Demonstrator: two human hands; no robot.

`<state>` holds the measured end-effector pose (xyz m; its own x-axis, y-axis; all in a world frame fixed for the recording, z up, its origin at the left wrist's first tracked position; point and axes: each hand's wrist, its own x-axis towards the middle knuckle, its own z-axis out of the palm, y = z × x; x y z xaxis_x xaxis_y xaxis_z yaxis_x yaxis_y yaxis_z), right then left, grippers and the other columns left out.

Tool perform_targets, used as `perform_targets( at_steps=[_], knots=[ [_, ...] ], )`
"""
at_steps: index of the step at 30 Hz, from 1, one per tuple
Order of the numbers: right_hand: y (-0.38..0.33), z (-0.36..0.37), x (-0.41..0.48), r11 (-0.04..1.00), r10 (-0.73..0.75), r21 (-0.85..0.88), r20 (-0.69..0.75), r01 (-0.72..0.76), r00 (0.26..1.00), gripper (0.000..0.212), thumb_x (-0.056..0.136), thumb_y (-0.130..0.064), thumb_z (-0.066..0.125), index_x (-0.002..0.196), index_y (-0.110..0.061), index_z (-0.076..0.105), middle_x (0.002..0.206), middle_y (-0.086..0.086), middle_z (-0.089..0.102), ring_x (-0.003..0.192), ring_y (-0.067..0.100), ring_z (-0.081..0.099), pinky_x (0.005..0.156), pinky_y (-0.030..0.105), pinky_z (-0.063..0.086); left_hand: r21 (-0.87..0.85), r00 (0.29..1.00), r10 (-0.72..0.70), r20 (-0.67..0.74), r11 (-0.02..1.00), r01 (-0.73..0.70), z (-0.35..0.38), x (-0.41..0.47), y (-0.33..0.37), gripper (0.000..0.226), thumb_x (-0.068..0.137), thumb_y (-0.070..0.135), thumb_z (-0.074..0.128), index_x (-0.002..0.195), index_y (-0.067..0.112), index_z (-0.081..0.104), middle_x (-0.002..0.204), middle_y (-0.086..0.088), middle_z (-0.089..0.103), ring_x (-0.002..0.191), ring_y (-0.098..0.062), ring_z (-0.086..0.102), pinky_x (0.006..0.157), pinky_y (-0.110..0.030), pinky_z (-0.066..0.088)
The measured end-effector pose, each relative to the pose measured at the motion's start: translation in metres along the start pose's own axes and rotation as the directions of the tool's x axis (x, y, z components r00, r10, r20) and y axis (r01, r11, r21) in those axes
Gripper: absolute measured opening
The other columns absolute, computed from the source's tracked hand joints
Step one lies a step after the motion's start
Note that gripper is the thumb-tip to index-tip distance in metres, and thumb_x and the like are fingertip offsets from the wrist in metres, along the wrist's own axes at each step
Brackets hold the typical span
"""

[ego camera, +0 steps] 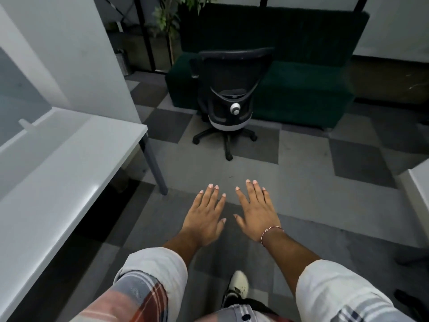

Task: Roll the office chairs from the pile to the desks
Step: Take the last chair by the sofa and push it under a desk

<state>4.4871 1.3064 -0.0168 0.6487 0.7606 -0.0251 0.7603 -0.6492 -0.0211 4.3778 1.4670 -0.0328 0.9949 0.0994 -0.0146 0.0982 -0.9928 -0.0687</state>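
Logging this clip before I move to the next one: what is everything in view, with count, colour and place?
office chair: one, black with a white seat rim, on the carpet in front of the sofa, back toward the camera
sofa: one, dark green, at the far side of the room
left desk: one, white, along the left
right desk: one, white, only a corner shows at the right edge
plant: one, green, left of the sofa
carpet: grey checkered tiles, across the floor
shoe: one, white, bottom centre
bracelet: one, red and white, right wrist
sleeves: two, pale plaid, rolled up
left grip: one, bare, open, over the carpet
right grip: one, bare, open, beside the left
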Motion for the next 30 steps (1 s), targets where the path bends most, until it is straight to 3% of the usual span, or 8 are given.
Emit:
perform_targets(
  at_steps=[7, 11, 14, 18, 24, 28, 30],
  knots=[
    [0.095, -0.036, 0.116, 0.998, -0.043, -0.049, -0.007, 0.043, 0.999, 0.081, 0.096, -0.052, 0.047, 0.158, -0.022, 0.004, 0.165, 0.016, -0.003, 0.151, 0.034, -0.009, 0.122, 0.05, -0.001, -0.051, 0.998, -0.054, -0.025, 0.997, 0.052, -0.023, 0.143, -0.011, 0.072, 0.1, 0.05, 0.03, 0.159, 0.01, 0.019, 0.166, -0.019, 0.011, 0.154, -0.035, 0.002, 0.122, -0.048, -0.002],
    [0.135, -0.056, 0.177, 0.998, -0.029, -0.063, -0.049, 0.026, 0.998, 0.079, 0.098, -0.055, 0.039, 0.158, -0.021, 0.001, 0.165, 0.016, -0.005, 0.151, 0.033, -0.01, 0.123, 0.049, 0.0, -0.011, 0.997, -0.056, -0.056, 0.998, 0.055, -0.038, 0.211, -0.031, 0.075, 0.097, 0.052, 0.02, 0.158, 0.01, 0.023, 0.165, -0.02, 0.017, 0.154, -0.036, 0.007, 0.123, -0.05, 0.008],
    [0.16, -0.065, 0.222, 0.998, -0.013, -0.07, -0.086, 0.007, 0.996, 0.079, 0.097, -0.055, 0.042, 0.158, -0.02, 0.007, 0.165, 0.017, 0.001, 0.152, 0.034, -0.005, 0.123, 0.05, 0.003, -0.014, 0.996, -0.058, -0.073, 0.998, 0.057, -0.048, 0.268, -0.049, 0.073, 0.099, 0.052, 0.029, 0.159, 0.01, 0.022, 0.165, -0.02, 0.015, 0.154, -0.036, 0.007, 0.124, -0.05, 0.009],
    [0.185, -0.07, 0.289, 0.996, 0.01, -0.083, -0.107, -0.019, 0.994, 0.08, 0.095, -0.056, 0.045, 0.158, -0.02, 0.011, 0.165, 0.017, 0.003, 0.152, 0.034, -0.004, 0.122, 0.049, 0.002, -0.006, 0.991, -0.024, -0.128, 1.0, 0.023, -0.052, 0.347, -0.075, 0.075, 0.092, 0.052, 0.029, 0.152, 0.008, 0.039, 0.159, -0.022, 0.032, 0.15, -0.037, 0.023, 0.121, -0.051, 0.022],
    [0.211, -0.09, 0.392, 0.995, 0.02, -0.095, -0.136, -0.033, 0.99, 0.079, 0.095, -0.055, 0.044, 0.158, -0.02, 0.011, 0.165, 0.017, 0.0, 0.152, 0.034, -0.006, 0.122, 0.05, 0.003, 0.004, 0.989, 0.002, -0.147, 1.0, -0.001, -0.072, 0.443, -0.125, 0.075, 0.093, 0.053, 0.026, 0.155, 0.011, 0.033, 0.162, -0.02, 0.026, 0.153, -0.035, 0.016, 0.122, -0.048, 0.01],
    [0.232, -0.115, 0.463, 0.992, 0.081, -0.075, -0.221, -0.1, 0.972, 0.08, 0.095, -0.055, 0.045, 0.158, -0.02, 0.012, 0.164, 0.016, 0.004, 0.152, 0.034, -0.002, 0.122, 0.049, 0.004, 0.002, 0.973, 0.051, -0.226, 0.999, -0.052, -0.09, 0.514, -0.167, 0.073, 0.091, 0.051, 0.033, 0.149, 0.008, 0.045, 0.155, -0.022, 0.039, 0.148, -0.038, 0.029, 0.118, -0.048, 0.023],
    [0.24, -0.122, 0.489, 0.991, 0.083, -0.087, -0.225, -0.105, 0.971, 0.08, 0.095, -0.055, 0.045, 0.158, -0.02, 0.011, 0.164, 0.016, 0.005, 0.152, 0.033, -0.001, 0.123, 0.049, 0.004, -0.03, 0.974, 0.056, -0.221, 0.997, -0.064, -0.1, 0.541, -0.181, 0.074, 0.092, 0.051, 0.029, 0.151, 0.008, 0.041, 0.157, -0.022, 0.035, 0.149, -0.038, 0.026, 0.119, -0.047, 0.025]
  ],
)
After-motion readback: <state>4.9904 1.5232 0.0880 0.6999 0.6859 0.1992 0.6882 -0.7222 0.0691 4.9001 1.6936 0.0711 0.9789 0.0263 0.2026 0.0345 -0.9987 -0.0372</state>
